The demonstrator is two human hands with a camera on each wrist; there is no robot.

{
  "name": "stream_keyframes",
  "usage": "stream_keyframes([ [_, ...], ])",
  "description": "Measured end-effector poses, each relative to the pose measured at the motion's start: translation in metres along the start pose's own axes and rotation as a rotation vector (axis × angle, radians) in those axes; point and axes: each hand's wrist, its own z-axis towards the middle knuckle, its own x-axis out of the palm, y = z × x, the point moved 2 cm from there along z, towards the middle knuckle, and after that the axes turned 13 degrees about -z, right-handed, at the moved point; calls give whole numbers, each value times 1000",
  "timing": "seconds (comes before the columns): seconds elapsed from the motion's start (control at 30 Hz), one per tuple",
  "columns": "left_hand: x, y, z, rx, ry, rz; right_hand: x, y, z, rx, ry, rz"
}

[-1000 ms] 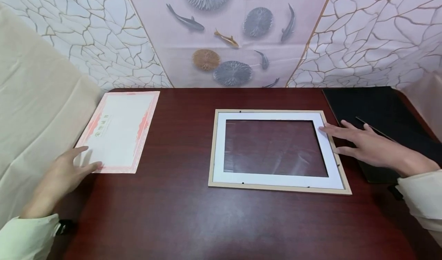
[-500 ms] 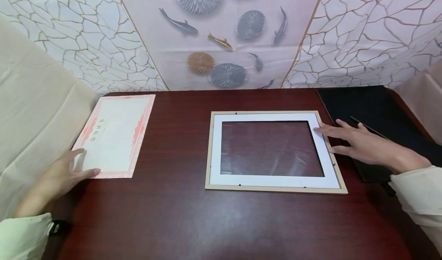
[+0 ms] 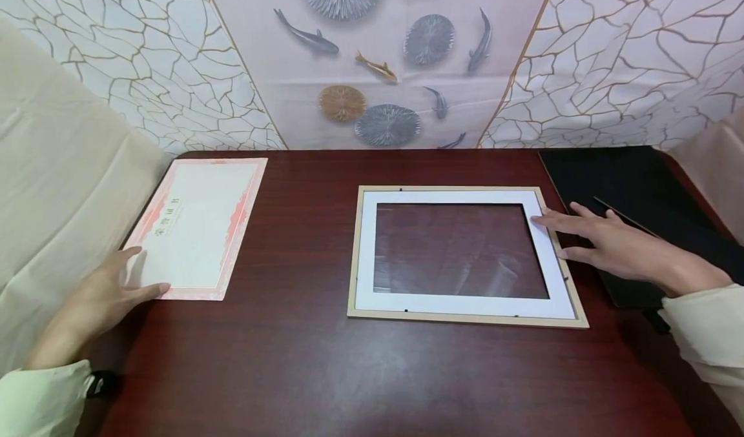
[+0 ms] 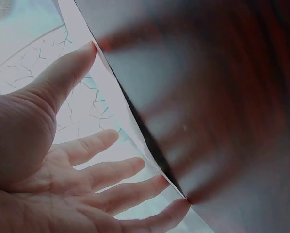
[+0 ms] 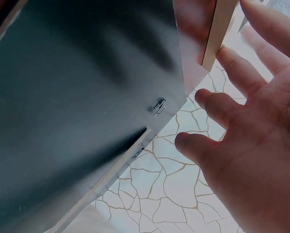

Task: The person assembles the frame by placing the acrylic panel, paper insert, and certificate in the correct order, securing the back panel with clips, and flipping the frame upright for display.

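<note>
A white certificate (image 3: pixel 194 237) with a pink border lies flat at the table's left side. My left hand (image 3: pixel 93 304) spreads over its near left corner, thumb and fingertips touching the paper. The left wrist view shows the thumb (image 4: pixel 72 65) at the sheet's edge, fingers apart. Right of the middle lies a light wood picture frame (image 3: pixel 465 321) with a white mat (image 3: pixel 367 250) around a clear pane (image 3: pixel 459 250). My right hand (image 3: pixel 622 246) rests on the frame's right side, its fingers loosely extended. The right wrist view has the frame's wood edge (image 5: pixel 217 34) by those fingertips.
A black backing board (image 3: pixel 616 172) with a raised flap edge lies at the far right, partly under my right forearm. A small metal hook (image 5: pixel 158 107) shows on it. Beige cloth (image 3: pixel 64 166) hangs at the left; a patterned backdrop (image 3: pixel 401 69) stands behind the dark red table (image 3: pixel 290 359).
The head view shifts slightly. Both hands keep their places on the certificate and the frame.
</note>
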Motion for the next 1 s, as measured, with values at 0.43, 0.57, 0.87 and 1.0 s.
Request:
stream_keyframes([
  [0.43, 7, -10, -4, 32, -146, 6, -4, 3, 0, 11, 18, -7],
  [0.57, 8, -15, -5, 35, -173, -61, -4, 5, 1, 17, 26, -8],
  [0.87, 5, -12, -9, 17, -258, -198, -4, 5, 1, 30, 40, 3],
  [1.0, 4, -13, -13, 4, -277, -340, -4, 4, 0, 30, 44, 10],
])
